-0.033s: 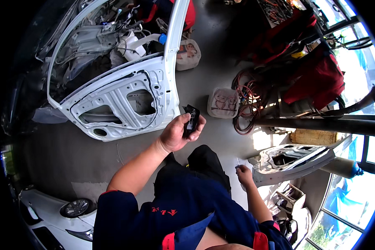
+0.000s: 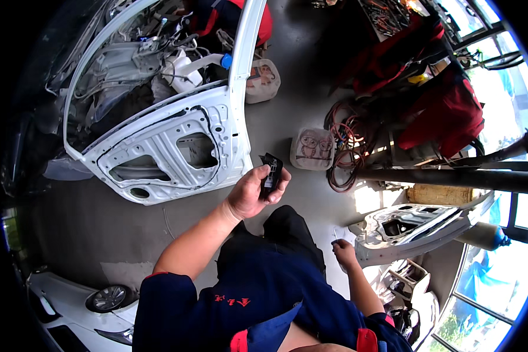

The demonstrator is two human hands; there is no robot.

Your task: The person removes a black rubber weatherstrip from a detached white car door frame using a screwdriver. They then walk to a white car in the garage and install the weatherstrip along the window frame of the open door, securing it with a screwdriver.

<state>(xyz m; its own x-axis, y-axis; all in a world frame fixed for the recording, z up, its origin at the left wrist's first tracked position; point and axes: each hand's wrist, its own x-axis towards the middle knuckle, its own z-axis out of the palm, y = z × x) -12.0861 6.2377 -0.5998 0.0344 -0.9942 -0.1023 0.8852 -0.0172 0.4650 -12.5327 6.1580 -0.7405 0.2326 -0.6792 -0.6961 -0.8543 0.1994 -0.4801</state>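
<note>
My left hand (image 2: 253,193) is raised in front of me and closed around a small black plastic part (image 2: 271,175). A pale label or marking shows on the part's face. Fingers and thumb grip it from both sides. Lower on the right, my right hand (image 2: 344,253) is closed on a slim tool with a thin, light shaft (image 2: 335,234); its handle is mostly hidden, so its exact kind cannot be made out. A bare white car door (image 2: 232,126) with open cut-outs stands ahead on the left, beyond my left hand and apart from it.
Behind the door lie exposed car parts and a white reservoir (image 2: 180,71); another person (image 2: 220,17) works there. A plastic stool (image 2: 312,149), coiled hoses (image 2: 349,146) and a second door panel (image 2: 419,229) stand to the right. A white car (image 2: 76,299) is at lower left.
The view has shifted slightly, so the door and stool sit a little lower. Both hands keep their hold.
</note>
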